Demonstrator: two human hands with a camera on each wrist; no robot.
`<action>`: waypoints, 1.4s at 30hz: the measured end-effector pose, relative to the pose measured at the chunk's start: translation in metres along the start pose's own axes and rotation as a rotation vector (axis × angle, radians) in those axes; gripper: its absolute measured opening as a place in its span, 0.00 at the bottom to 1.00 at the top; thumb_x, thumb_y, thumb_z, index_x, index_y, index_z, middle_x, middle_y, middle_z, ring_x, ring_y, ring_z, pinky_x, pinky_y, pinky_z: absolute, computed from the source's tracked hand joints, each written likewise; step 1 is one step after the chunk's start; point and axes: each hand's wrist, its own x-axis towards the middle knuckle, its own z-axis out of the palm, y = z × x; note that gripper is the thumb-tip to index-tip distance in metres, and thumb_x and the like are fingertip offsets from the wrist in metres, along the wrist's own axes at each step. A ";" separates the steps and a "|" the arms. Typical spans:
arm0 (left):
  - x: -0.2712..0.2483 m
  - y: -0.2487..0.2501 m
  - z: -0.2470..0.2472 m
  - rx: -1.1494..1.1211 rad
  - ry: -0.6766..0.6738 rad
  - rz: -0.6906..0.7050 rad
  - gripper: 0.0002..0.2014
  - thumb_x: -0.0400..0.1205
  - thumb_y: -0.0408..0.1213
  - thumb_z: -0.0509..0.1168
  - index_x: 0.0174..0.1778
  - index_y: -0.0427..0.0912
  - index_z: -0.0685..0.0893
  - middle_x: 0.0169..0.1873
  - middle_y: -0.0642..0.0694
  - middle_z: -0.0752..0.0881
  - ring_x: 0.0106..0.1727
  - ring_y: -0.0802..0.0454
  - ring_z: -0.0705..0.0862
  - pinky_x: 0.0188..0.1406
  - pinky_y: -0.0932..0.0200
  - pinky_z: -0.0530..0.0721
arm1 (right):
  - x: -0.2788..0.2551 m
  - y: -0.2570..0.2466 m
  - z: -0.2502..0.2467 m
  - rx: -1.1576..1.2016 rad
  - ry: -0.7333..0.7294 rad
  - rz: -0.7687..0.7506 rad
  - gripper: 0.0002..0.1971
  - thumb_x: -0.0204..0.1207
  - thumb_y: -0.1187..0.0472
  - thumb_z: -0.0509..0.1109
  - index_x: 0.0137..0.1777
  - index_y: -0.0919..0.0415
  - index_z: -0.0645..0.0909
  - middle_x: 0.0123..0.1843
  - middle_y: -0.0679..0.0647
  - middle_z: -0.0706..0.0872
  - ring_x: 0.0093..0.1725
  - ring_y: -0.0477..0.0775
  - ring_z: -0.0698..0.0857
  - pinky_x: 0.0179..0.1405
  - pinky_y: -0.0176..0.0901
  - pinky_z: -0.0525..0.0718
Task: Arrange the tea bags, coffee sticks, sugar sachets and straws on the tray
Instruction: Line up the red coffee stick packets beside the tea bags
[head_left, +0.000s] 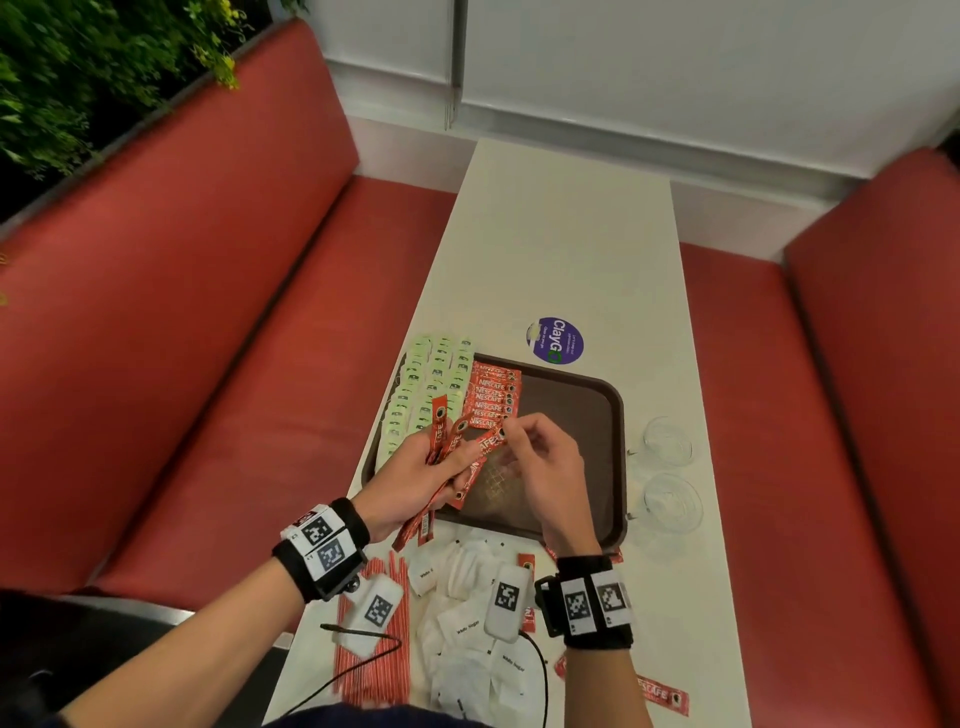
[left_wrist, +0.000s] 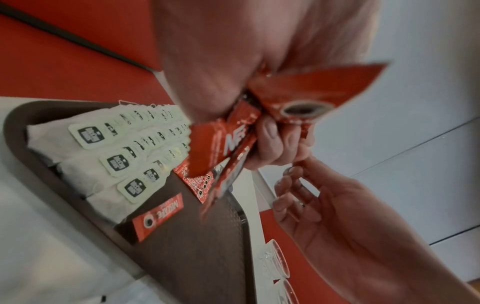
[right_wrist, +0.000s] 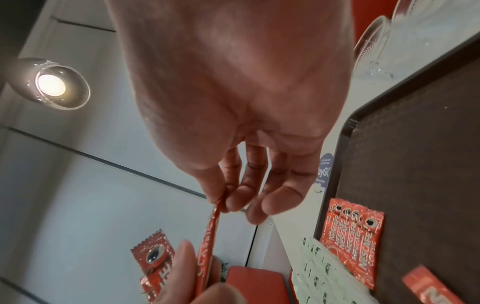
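A brown tray (head_left: 597, 395) lies on the white table, with rows of green-tagged tea bags (head_left: 426, 384) along its left side and a row of red coffee sticks (head_left: 493, 395) beside them. My left hand (head_left: 415, 478) grips a fanned bunch of red coffee sticks (head_left: 447, 452) above the tray's near left corner. My right hand (head_left: 540, 462) pinches the top end of one stick (right_wrist: 211, 224) from that bunch between thumb and forefinger. One loose coffee stick (left_wrist: 158, 216) lies on the tray by the tea bags. White sugar sachets (head_left: 467, 629) and red striped straws (head_left: 374, 670) lie on the table nearer to me.
Two clear glass cups (head_left: 670, 467) stand on the table right of the tray. A purple round sticker (head_left: 558, 340) sits beyond it. More coffee sticks (head_left: 665, 693) lie near the table's front right. Red bench seats flank the table. A black cable (head_left: 363, 660) crosses the straws.
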 end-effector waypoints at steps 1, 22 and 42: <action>0.000 0.000 0.000 0.014 -0.006 -0.002 0.15 0.93 0.47 0.66 0.48 0.39 0.82 0.33 0.38 0.78 0.24 0.52 0.70 0.23 0.62 0.69 | -0.001 0.000 -0.001 -0.012 0.009 0.000 0.13 0.91 0.47 0.73 0.51 0.55 0.90 0.43 0.53 0.94 0.43 0.51 0.92 0.48 0.49 0.90; 0.020 -0.019 -0.018 0.087 0.284 -0.011 0.12 0.92 0.46 0.69 0.57 0.39 0.86 0.31 0.48 0.76 0.27 0.55 0.72 0.26 0.63 0.73 | 0.015 0.036 -0.041 -0.229 -0.089 0.080 0.03 0.85 0.56 0.80 0.51 0.46 0.90 0.48 0.45 0.95 0.52 0.47 0.93 0.58 0.49 0.91; 0.016 -0.043 -0.038 -0.001 0.366 -0.092 0.19 0.88 0.54 0.72 0.47 0.40 0.80 0.33 0.46 0.76 0.28 0.54 0.71 0.27 0.59 0.72 | 0.124 0.136 -0.011 -0.714 0.016 0.270 0.08 0.83 0.48 0.80 0.43 0.41 0.86 0.45 0.41 0.89 0.62 0.58 0.87 0.67 0.62 0.88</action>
